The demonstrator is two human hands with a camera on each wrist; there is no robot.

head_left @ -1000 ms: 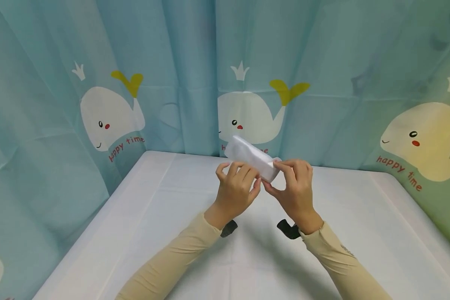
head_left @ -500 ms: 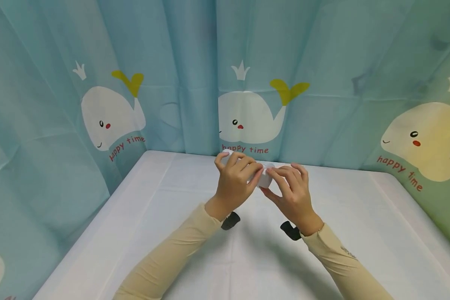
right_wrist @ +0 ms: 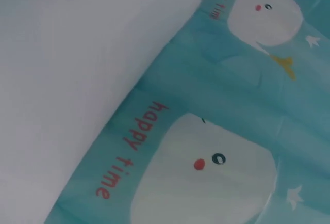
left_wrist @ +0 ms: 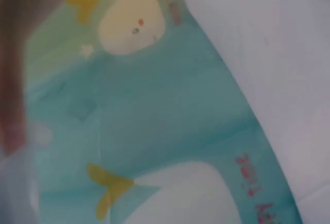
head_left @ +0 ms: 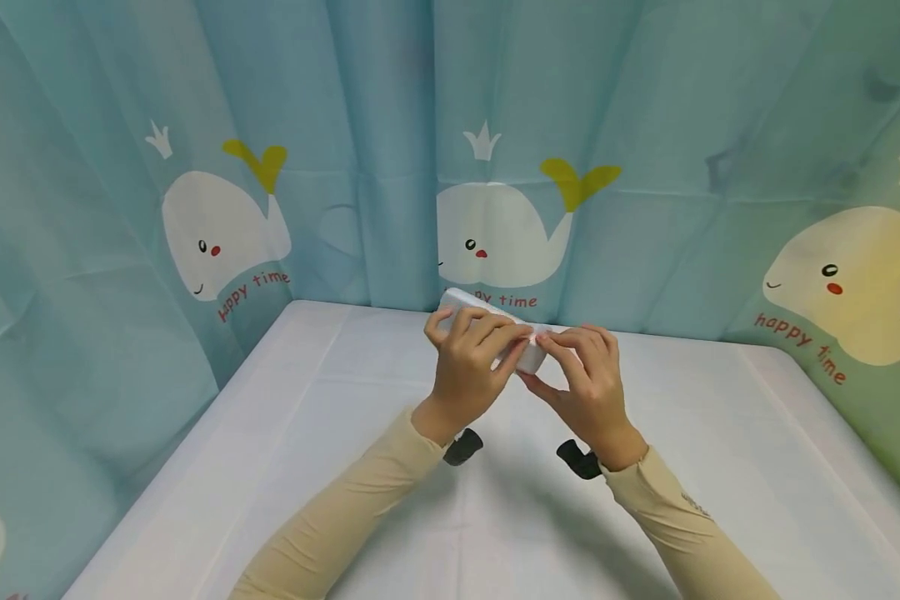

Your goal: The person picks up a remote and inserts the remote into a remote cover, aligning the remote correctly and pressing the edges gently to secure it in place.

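A white oblong packet, with a smooth and slightly shiny surface, is held up above the far part of the table in the head view. It tilts down to the right, and its kind cannot be made out. My left hand grips it along its length, covering much of its middle. At the lower right end, my right hand pinches it, thumb below and fingertips on top. Both hands' fingertips nearly meet there. Blurred fingers show at the left edge of the left wrist view; the right wrist view contains no hand.
A white-covered table lies beneath the hands. Behind it hangs a blue-green curtain printed with whales, close to the table's far edge. Black curved pieces sit by both wrists.
The packet was tipped higher with its broad face showing, then dropped lower behind my left hand; its upper end now shows again. My right fingertips have shifted left, closer to the left hand.
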